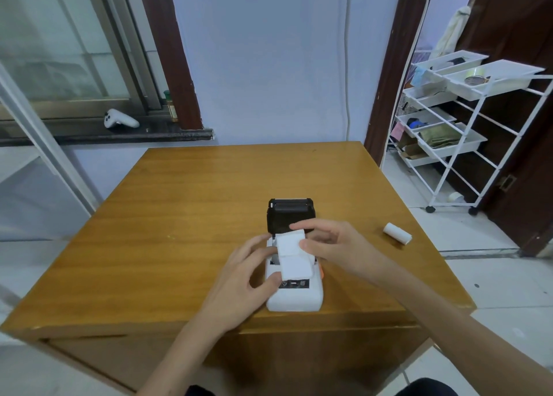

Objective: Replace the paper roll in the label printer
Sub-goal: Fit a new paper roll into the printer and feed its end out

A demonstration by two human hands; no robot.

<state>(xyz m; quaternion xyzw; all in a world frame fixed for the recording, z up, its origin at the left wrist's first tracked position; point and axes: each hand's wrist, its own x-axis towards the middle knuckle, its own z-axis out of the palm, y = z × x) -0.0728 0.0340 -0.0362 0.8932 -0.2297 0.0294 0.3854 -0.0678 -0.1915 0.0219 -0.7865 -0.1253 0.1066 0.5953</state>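
Wooden table point(185, 204) carries the white label printer point(294, 297), black lid point(289, 213) open. Your left hand point(248, 279) and right hand point(332, 246) pinch the paper roll point(291, 253) over its bay; spare roll point(397, 233) lies right.

One label printer point(294, 288) sits near the table's point(185, 204) front edge. Two paper rolls: one point(291, 253) in the printer, one point(397, 233) at the table's right. Two hands: left hand point(242, 288), right hand point(332, 246). One white game controller point(120, 119) on the far-left sill. One white rack point(466, 126) at far right.

Head view, down over table point(185, 192)
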